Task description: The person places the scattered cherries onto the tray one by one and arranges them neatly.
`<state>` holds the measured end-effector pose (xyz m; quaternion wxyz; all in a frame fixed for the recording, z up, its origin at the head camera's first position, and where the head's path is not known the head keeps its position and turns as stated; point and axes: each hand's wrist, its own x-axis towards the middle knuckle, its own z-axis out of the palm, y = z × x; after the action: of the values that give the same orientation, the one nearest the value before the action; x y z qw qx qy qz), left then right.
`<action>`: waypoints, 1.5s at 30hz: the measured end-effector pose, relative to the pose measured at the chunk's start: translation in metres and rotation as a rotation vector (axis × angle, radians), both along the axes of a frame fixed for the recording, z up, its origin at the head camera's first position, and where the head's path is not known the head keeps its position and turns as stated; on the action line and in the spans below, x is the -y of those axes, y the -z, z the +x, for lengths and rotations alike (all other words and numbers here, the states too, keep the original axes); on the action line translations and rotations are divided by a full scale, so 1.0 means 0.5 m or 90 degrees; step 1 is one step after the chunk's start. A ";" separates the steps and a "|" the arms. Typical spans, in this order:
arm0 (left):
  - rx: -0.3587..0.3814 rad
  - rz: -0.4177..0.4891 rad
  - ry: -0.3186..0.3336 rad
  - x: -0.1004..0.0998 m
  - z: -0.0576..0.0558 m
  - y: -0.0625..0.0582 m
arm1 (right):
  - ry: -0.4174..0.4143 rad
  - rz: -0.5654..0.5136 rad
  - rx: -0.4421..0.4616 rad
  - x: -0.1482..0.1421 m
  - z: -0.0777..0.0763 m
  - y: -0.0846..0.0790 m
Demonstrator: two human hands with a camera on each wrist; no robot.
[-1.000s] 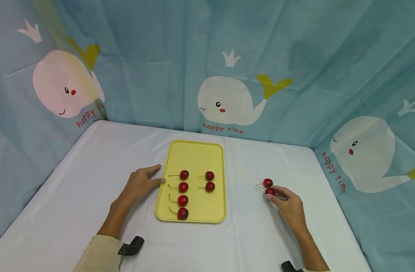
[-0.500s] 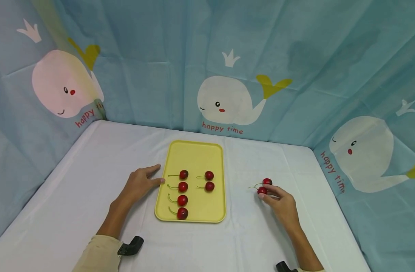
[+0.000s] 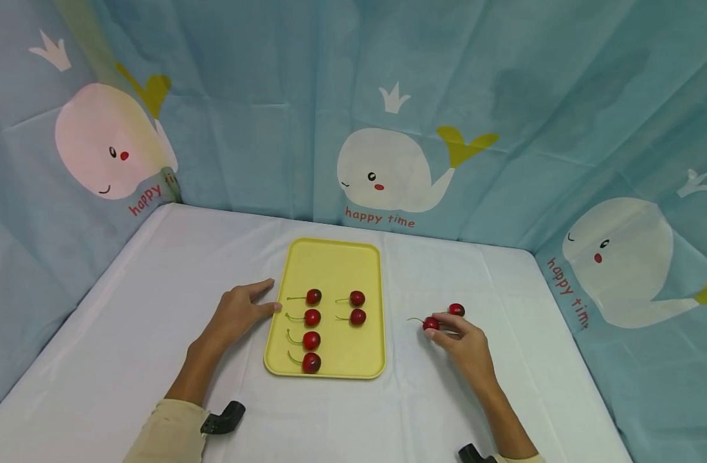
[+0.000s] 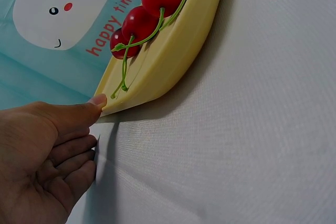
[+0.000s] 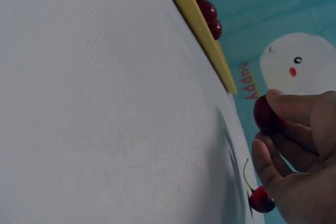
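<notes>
My right hand [image 3: 466, 347] pinches a red cherry [image 3: 431, 324] between thumb and fingers, its thin stem pointing left. The right wrist view shows this held cherry [image 5: 265, 114] above the cloth. Behind the hand, another cherry [image 3: 456, 310] lies on the white cloth, partly covered by the fingers. To the left, my left hand [image 3: 240, 315] rests beside a yellow tray [image 3: 336, 263], its thumb touching the left rim. In the left wrist view the other fingers [image 4: 73, 153] are loosely bent below the rim. Stemmed cherries [image 3: 311, 341] lie on the tray in two columns, the left one longer.
A white cloth [image 3: 214, 244] covers the table. Blue curtains [image 3: 243, 128] printed with whales [image 3: 385, 170] stand along the back and both sides. A black device [image 3: 224, 418] sits at the left wrist, with a similar one [image 3: 475, 454] at the right wrist.
The right hand has moved left toward the tray with its cherry, away from the other cherry on the cloth. My left hand and the tray have stayed in place.
</notes>
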<state>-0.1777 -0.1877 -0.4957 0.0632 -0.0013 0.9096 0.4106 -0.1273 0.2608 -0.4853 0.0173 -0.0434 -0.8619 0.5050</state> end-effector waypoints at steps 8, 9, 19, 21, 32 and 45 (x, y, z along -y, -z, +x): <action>0.003 -0.002 0.001 0.000 0.001 -0.003 | -0.025 -0.009 -0.016 0.030 -0.007 0.002; 0.003 -0.002 0.001 0.000 0.001 -0.003 | -0.027 -0.010 -0.017 0.034 -0.008 0.003; 0.000 -0.003 0.005 0.001 0.001 -0.004 | -0.047 -0.040 -0.017 0.076 -0.008 0.003; 0.001 -0.003 0.005 0.001 0.000 -0.004 | -0.052 -0.044 -0.016 0.085 -0.008 0.002; 0.003 0.003 0.004 0.001 0.001 -0.005 | -0.089 -0.062 -0.020 0.126 -0.009 0.003; 0.004 0.005 0.004 0.001 0.001 -0.004 | -0.127 -0.081 -0.034 0.160 -0.005 0.012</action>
<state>-0.1771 -0.1881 -0.4939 0.0675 0.0005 0.9076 0.4143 -0.1297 0.1809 -0.4914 -0.0130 0.0552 -0.8275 0.5586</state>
